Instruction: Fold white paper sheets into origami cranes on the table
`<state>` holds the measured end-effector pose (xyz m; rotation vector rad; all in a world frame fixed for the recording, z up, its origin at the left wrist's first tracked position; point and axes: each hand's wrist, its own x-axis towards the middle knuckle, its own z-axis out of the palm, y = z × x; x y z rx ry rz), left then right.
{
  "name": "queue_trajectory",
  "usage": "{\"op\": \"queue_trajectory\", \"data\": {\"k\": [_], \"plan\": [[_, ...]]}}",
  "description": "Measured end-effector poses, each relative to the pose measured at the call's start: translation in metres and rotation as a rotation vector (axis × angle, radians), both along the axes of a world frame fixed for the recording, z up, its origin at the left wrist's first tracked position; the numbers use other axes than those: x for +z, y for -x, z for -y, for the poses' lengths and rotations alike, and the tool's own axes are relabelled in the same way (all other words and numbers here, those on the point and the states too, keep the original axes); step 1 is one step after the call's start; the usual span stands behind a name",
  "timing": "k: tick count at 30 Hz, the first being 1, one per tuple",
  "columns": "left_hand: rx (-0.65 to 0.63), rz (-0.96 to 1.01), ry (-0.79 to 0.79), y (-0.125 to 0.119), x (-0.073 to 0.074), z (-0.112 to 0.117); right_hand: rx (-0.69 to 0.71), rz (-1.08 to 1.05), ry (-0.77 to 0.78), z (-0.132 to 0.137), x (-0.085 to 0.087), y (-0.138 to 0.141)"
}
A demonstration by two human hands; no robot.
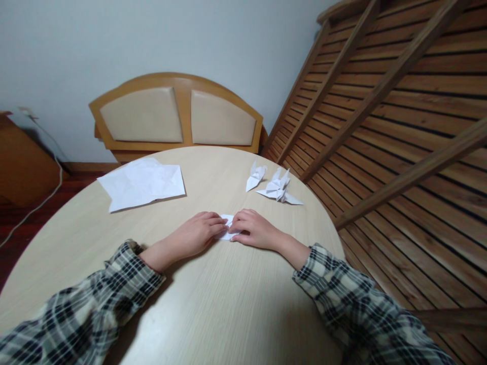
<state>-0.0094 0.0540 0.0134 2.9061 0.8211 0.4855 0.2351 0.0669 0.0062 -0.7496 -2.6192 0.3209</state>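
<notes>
A small folded piece of white paper (228,235) lies on the table between my hands, partly covered by their fingers. My left hand (196,232) holds its left side, fingers together over the edge and the thumb mostly hidden. From the other side, my right hand (255,229) grips the paper with bent fingers above and the thumb close to the near edge. The fingertips of both hands almost meet over the middle of the paper.
Loose, creased white paper sheets (148,183) lie at the table's far left. Folded paper cranes (279,186) sit at the far right, with a separate folded paper piece (255,176) beside them. A wooden slatted frame (380,126) leans beyond the round table's (213,314) right edge.
</notes>
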Motion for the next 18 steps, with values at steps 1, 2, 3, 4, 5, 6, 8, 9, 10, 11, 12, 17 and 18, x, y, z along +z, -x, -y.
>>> {"op": "queue_trajectory", "data": {"k": [1,2,3,4,5,6,8,9,10,11,12,17,18], "plan": [[-0.006,0.021,0.016,-0.0005,-0.0017,0.0008,0.001,-0.001,-0.003,0.0003,-0.0001,0.0001],[-0.013,0.038,0.035,-0.0003,-0.0031,0.0008,0.000,-0.003,-0.005,0.0005,-0.0001,0.0002],[-0.006,0.056,0.061,0.0004,-0.0041,0.0002,-0.002,-0.003,-0.009,0.0004,-0.0002,0.0003],[0.010,0.073,0.092,0.0014,-0.0047,-0.0009,-0.003,-0.001,-0.012,0.0002,-0.0004,0.0003],[0.031,0.086,0.127,0.0027,-0.0049,-0.0023,-0.003,0.000,-0.016,-0.0002,-0.0006,0.0004],[0.051,0.096,0.162,0.0041,-0.0050,-0.0037,-0.002,0.002,-0.019,-0.0006,-0.0009,0.0005],[0.067,0.106,0.220,0.0064,-0.0053,-0.0064,0.002,0.002,-0.020,-0.0015,-0.0015,0.0007],[0.063,0.108,0.237,0.0072,-0.0056,-0.0074,0.005,0.001,-0.019,-0.0019,-0.0018,0.0009],[0.057,0.114,0.245,0.0077,-0.0062,-0.0082,0.006,-0.002,-0.018,-0.0021,-0.0020,0.0010],[0.055,0.124,0.247,0.0079,-0.0068,-0.0087,0.008,-0.004,-0.017,-0.0023,-0.0021,0.0011],[0.054,0.137,0.246,0.0080,-0.0074,-0.0089,0.010,-0.008,-0.017,-0.0024,-0.0022,0.0012],[0.022,0.176,0.250,0.0068,-0.0082,-0.0081,0.023,-0.031,-0.030,-0.0016,-0.0012,0.0012],[0.015,0.179,0.250,0.0064,-0.0081,-0.0080,0.020,-0.028,-0.033,-0.0012,-0.0007,0.0012]]}}
